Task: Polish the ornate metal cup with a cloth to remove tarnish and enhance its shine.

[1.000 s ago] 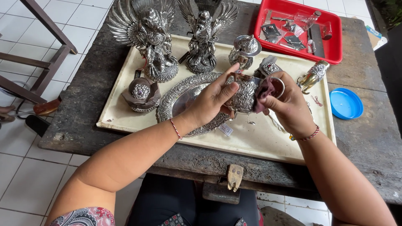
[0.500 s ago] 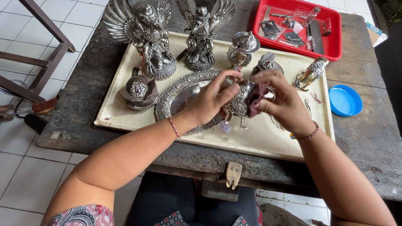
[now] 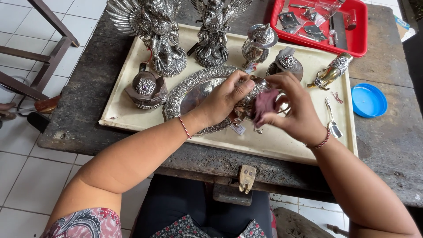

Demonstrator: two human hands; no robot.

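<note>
Silver gleams between the two hands, where a small ornate silver vessel (image 3: pixel 246 108) is held just above the cream tray (image 3: pixel 282 145), near its front middle. The left hand (image 3: pixel 222 101) is clasped round the vessel from the left side, thumb lying over its top. The right hand (image 3: pixel 295 108) is pinched shut on a dusky pink cloth (image 3: pixel 264 105), which it presses against the vessel's right side. A red string bracelet circles each wrist. A small white tag (image 3: pixel 238 129) lies on the tray just under the hands. Beneath the left hand, partly covered by it, rests an oval embossed silver platter (image 3: pixel 191 94). To its left sits a dark round piece with a silver rosette (image 3: pixel 146 89). Along the back of the tray stand two winged silver statues (image 3: pixel 154 33), then a lidded silver jar (image 3: pixel 260 44) and a dark domed box with silver trim (image 3: pixel 286 64). On the tray's right side a gold-and-silver figure (image 3: pixel 331 72) lies tilted, and a small silver spoon (image 3: pixel 331 119) lies near the right wrist. Beyond the tray, on the worn dark wooden bench (image 3: pixel 387 145), a blue round lid (image 3: pixel 369 100) lies to the right, and a red plastic tray (image 3: pixel 359 42) of small parts stands at the far edge.
</note>
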